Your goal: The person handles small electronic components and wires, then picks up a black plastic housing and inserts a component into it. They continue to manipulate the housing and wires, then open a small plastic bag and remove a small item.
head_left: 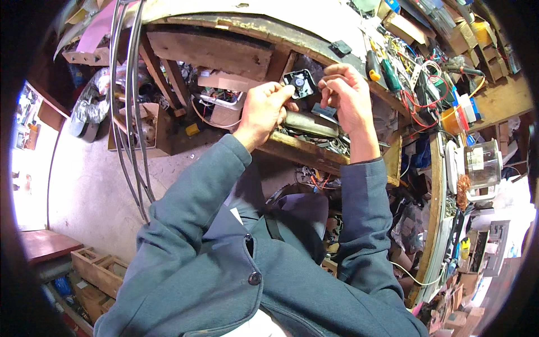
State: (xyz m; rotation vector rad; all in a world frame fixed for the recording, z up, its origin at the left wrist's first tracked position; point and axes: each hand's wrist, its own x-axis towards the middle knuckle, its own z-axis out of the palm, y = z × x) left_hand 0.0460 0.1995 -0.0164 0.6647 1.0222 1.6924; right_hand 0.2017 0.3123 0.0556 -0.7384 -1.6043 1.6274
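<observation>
We've got a small dark device (300, 83) gripped in our left hand (264, 108) near the table (292, 18); our right hand (346, 92)'s near the table too, fingers bunched, can't tell if it's holding anything.

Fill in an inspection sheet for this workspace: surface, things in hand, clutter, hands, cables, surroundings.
Surface: workbench with a pale top and worn wooden edge.
Things in hand: small dark open case with a round part inside.
Clutter: yellow-and-black handle and green handle among loose parts at right.
Hands: left hand grips the case; right hand is close beside it, fingers bent, contents too small to tell.
Cables: dark cables hang at left; red wires tangle at right.
Surroundings: grey floor; wooden crate lower left; clear jug far right.
</observation>
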